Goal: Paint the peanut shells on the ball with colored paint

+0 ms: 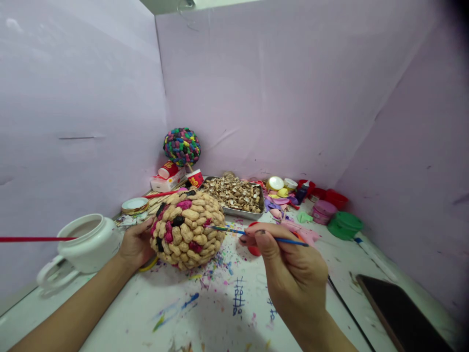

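Head view: tray edge [244,214] behind peanut ball [188,234]

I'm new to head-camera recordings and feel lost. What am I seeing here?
No machine here: a person works with two bare hands. The one picture comes from a camera on their head, looking forward and down.

The left hand supports a round ball covered in tan peanut shells, some coloured magenta or black. The right hand holds a thin blue paintbrush, its tip at the ball.

On the paint-spattered white table are a rounded, glossy white pot with a handle and a shallow rectangular metal tray of broken shells.
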Tool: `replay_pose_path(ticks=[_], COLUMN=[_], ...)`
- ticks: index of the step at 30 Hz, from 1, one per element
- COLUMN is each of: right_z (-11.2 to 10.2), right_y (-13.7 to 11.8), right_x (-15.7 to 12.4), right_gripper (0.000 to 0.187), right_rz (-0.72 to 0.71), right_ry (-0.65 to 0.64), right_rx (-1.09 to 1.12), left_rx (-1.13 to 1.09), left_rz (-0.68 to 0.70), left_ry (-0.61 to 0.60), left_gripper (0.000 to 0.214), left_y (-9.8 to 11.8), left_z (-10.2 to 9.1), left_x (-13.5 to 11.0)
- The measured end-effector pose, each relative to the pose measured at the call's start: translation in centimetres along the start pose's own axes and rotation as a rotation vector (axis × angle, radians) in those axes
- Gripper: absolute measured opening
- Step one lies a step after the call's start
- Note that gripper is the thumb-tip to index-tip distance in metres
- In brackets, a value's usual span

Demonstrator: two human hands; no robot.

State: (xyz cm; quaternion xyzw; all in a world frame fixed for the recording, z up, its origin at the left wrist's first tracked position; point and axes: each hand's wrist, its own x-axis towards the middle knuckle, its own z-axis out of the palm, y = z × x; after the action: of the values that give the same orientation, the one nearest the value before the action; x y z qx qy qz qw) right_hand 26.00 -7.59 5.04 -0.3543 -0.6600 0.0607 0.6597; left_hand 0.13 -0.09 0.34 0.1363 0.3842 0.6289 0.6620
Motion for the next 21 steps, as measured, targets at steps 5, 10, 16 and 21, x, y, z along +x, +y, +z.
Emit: replay_pose_path(ticks=[5, 10, 16, 21], right_z=[0.0, -0.1, -0.2, -0.2], right_y=[0.1, 0.3, 0.5, 0.8], right_x=[0.2, 0.4, 0.1, 0.3], right_gripper=[0.020, 0.018, 0.018, 0.018], right_rz=[-0.008, -0.005, 0.006, 0.035], right_ry=[0.007, 0.015, 0.009, 0.032], right_rx=[-0.015, -0.046, -0.041, -0.051], left_rx=[0.018, 0.011, 0.018, 0.020], left_rz=[0.010, 0.011, 0.007, 0.004], left_ry=[0.000, -0.005, 0.007, -0.016], left_gripper=[0.046, 0.047, 0.048, 0.037], left_y=[0.0, -0.1, -0.1, -0.1], left_z=[-0.1, -0.2, -0.7, -1.3], left_x=[0.1, 0.2, 0.7, 1.3])
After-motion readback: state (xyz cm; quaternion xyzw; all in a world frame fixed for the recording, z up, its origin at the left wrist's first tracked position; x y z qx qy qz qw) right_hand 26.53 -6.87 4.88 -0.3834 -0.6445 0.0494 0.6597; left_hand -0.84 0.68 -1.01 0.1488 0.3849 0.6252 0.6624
